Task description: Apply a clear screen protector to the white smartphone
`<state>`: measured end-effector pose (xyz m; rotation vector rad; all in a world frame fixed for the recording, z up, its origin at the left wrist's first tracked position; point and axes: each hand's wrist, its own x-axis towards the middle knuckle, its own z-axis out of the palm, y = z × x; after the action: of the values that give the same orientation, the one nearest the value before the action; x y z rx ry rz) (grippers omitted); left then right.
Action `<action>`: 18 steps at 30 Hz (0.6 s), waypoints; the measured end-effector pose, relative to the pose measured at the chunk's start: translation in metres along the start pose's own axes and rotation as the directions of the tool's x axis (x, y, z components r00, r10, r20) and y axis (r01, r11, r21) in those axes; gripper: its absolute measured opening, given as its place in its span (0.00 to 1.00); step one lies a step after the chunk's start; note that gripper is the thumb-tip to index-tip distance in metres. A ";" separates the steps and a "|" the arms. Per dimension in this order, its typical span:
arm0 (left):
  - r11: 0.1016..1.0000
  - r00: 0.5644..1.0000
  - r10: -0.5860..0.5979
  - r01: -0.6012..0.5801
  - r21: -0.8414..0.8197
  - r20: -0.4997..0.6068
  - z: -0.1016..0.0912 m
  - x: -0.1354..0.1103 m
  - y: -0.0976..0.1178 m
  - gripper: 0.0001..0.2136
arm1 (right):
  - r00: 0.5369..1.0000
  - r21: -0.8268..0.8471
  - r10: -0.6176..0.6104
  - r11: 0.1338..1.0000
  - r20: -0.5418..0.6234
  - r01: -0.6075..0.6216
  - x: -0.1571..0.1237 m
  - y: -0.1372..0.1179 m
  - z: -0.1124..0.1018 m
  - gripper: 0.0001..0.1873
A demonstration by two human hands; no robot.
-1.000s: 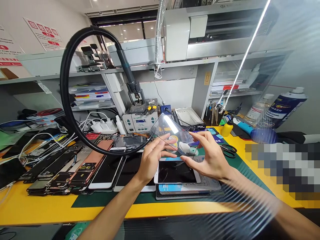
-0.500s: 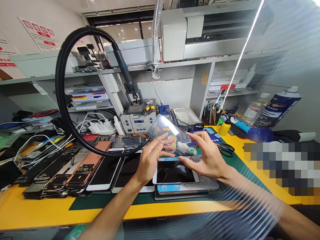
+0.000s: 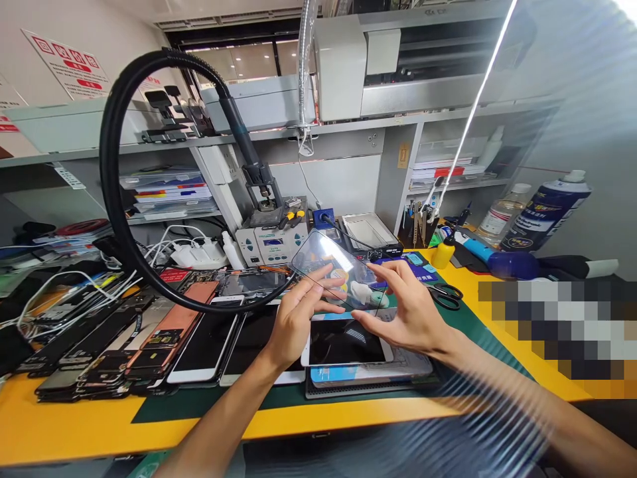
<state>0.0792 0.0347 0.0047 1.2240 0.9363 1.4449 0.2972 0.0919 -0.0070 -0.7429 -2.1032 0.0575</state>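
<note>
glass pane (image 3: 314,254) pinched by edges in right grip (image 3: 411,312); left grip (image 3: 293,318) spread at near edge; white phone (image 3: 343,344) below, apart.

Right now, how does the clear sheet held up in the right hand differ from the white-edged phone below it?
The clear sheet is see-through, while the phone has a dark, opaque screen.
The sheet has a thin dark outline; the phone has a white border.
The sheet is tilted, held off the bench by the right hand; the phone lies flat.
Both are thin, roughly rectangular and glossy, with reflections.
</note>
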 end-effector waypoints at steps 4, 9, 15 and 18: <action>1.000 1.000 0.000 0.000 0.009 0.008 -0.001 0.000 0.000 0.22 | 1.000 -0.001 0.006 1.000 -0.003 -0.006 0.000 0.000 0.000 0.36; 1.000 1.000 -0.001 0.001 0.022 0.019 -0.002 -0.001 0.001 0.22 | 1.000 -0.010 0.002 1.000 -0.009 -0.002 -0.001 0.001 0.001 0.36; 1.000 1.000 -0.010 0.009 0.026 0.026 -0.001 -0.001 0.001 0.22 | 1.000 -0.018 -0.003 1.000 -0.001 0.003 -0.001 0.002 0.001 0.37; 1.000 1.000 -0.012 0.011 0.029 0.026 -0.001 -0.001 0.000 0.21 | 1.000 -0.020 0.000 1.000 0.006 0.000 0.000 0.002 0.000 0.37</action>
<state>0.0781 0.0335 0.0046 1.2540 0.9483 1.4072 0.2981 0.0931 -0.0077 -0.7557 -2.1123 0.0395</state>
